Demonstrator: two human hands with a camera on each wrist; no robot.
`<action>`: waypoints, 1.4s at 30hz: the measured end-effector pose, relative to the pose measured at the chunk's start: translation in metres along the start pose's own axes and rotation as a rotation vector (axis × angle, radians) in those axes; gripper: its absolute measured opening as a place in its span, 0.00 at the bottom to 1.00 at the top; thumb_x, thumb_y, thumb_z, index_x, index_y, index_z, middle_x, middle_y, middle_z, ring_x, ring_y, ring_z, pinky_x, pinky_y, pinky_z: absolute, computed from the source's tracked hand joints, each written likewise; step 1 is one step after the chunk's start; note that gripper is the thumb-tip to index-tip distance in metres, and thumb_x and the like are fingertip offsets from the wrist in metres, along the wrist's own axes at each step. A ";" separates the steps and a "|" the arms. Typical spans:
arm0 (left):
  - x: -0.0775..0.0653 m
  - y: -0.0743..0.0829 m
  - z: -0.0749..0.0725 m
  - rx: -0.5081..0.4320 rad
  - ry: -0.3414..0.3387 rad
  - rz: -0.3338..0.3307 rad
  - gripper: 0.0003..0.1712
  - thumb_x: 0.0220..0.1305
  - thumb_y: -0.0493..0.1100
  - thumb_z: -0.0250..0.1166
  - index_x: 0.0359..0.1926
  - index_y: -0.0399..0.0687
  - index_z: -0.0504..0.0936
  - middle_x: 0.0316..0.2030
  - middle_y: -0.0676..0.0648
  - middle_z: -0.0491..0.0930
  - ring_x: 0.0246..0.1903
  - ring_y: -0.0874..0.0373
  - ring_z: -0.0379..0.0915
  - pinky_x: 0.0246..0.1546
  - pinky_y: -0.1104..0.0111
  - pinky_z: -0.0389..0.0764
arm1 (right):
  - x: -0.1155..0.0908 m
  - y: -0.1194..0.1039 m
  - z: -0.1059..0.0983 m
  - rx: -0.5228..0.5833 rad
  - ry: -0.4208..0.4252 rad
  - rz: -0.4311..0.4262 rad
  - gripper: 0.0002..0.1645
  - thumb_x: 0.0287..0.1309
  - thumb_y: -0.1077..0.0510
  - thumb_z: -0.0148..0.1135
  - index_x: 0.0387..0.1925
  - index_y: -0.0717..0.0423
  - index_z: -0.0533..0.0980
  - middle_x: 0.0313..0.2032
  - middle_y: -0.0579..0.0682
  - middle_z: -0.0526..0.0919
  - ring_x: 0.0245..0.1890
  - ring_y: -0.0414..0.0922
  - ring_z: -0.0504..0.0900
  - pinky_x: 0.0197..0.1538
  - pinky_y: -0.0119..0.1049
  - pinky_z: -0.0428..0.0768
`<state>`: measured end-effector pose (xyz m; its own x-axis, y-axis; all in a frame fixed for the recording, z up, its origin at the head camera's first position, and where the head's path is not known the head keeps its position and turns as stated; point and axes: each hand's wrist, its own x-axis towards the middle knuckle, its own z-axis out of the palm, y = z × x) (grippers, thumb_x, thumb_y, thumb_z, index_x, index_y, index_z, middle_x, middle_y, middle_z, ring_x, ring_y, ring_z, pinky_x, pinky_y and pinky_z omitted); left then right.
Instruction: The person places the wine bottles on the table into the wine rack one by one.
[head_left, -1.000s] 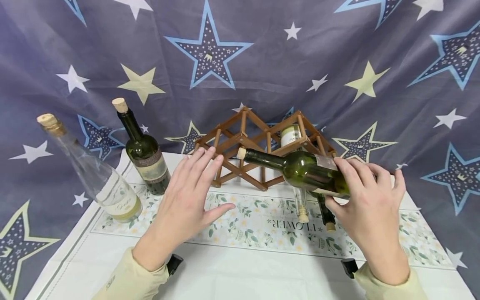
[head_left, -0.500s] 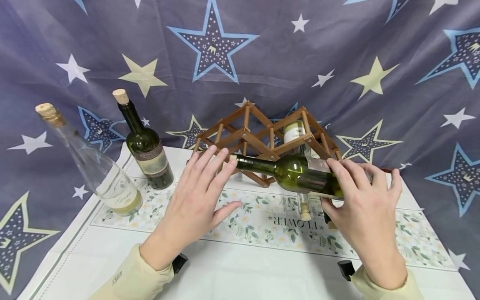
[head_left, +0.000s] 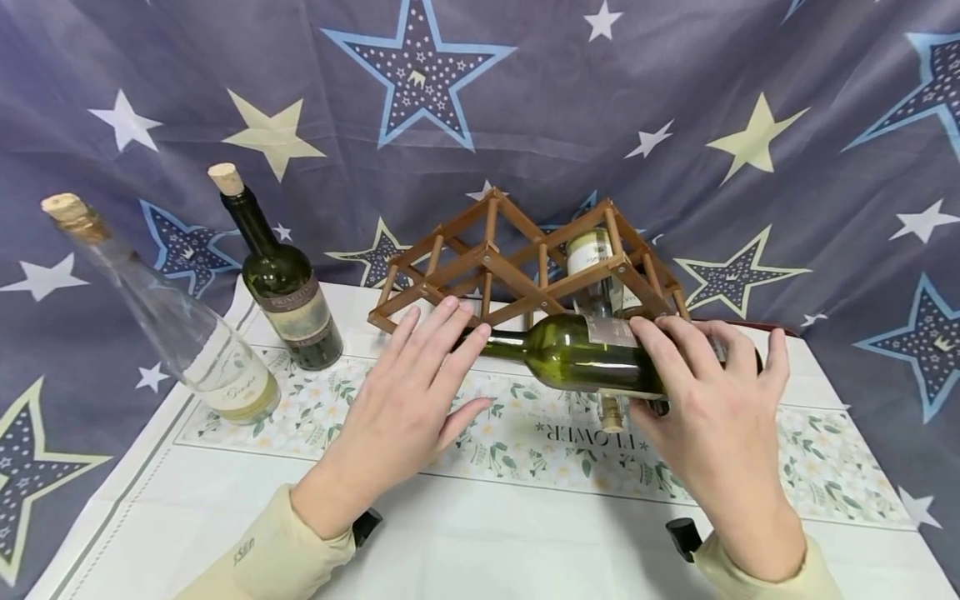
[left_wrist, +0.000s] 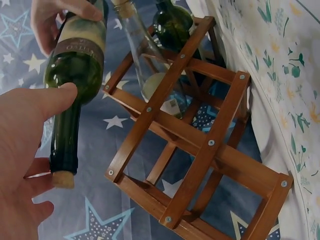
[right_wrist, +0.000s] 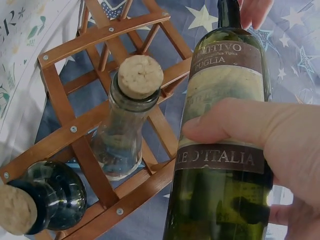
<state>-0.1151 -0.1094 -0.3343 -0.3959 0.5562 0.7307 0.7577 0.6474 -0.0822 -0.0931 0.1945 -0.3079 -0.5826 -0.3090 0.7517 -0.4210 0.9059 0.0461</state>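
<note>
A corked green bottle [head_left: 577, 354] is held on its side in front of a wooden rack [head_left: 487, 258], with its neck turned toward the person's left. The bottle's body is gripped by the right hand [head_left: 712, 400], with the thumb laid across the label (the word "PUGLIA" can be read on it). The left hand [head_left: 408, 396] is held with its fingers outstretched over the cork end of the neck; whether the neck is pressed by them cannot be told. Two corked bottles are held in the rack on the person's right: a clear bottle [right_wrist: 120, 142] and, next to it, a dark bottle [right_wrist: 62, 195], both with their corks pointed toward the person. On the person's left, a tall bottle [head_left: 232, 379] of clear glass and a second green one, the standing bottle [head_left: 296, 312], are set upright near each other, both corked. The table is covered by a white cloth [head_left: 525, 542], crossed by a flowered band [head_left: 510, 450]. Behind, a star-patterned curtain [head_left: 570, 117] is hung.
</note>
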 end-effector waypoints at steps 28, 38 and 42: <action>-0.010 0.007 0.014 0.075 -0.102 -0.040 0.28 0.75 0.47 0.51 0.70 0.38 0.69 0.59 0.40 0.76 0.59 0.44 0.70 0.69 0.55 0.59 | -0.003 -0.022 0.003 0.024 -0.043 -0.103 0.50 0.25 0.55 0.77 0.62 0.46 0.76 0.52 0.51 0.81 0.51 0.61 0.73 0.62 0.77 0.45; -0.011 0.004 0.017 0.118 -0.127 -0.044 0.28 0.77 0.50 0.47 0.69 0.39 0.69 0.54 0.44 0.77 0.45 0.48 0.72 0.47 0.56 0.74 | -0.004 -0.021 0.001 0.042 -0.049 -0.098 0.51 0.25 0.56 0.78 0.62 0.46 0.76 0.53 0.50 0.81 0.51 0.60 0.73 0.63 0.77 0.42; -0.012 0.002 0.017 0.121 -0.138 -0.041 0.28 0.77 0.50 0.46 0.68 0.38 0.70 0.53 0.43 0.77 0.45 0.48 0.72 0.46 0.56 0.74 | -0.003 -0.020 0.000 0.054 -0.041 -0.112 0.50 0.25 0.56 0.78 0.61 0.49 0.76 0.53 0.51 0.81 0.52 0.59 0.73 0.64 0.76 0.41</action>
<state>-0.1177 -0.1058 -0.3545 -0.4989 0.5886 0.6362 0.6747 0.7245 -0.1412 -0.0829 0.1771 -0.3106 -0.5574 -0.4200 0.7161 -0.5213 0.8484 0.0918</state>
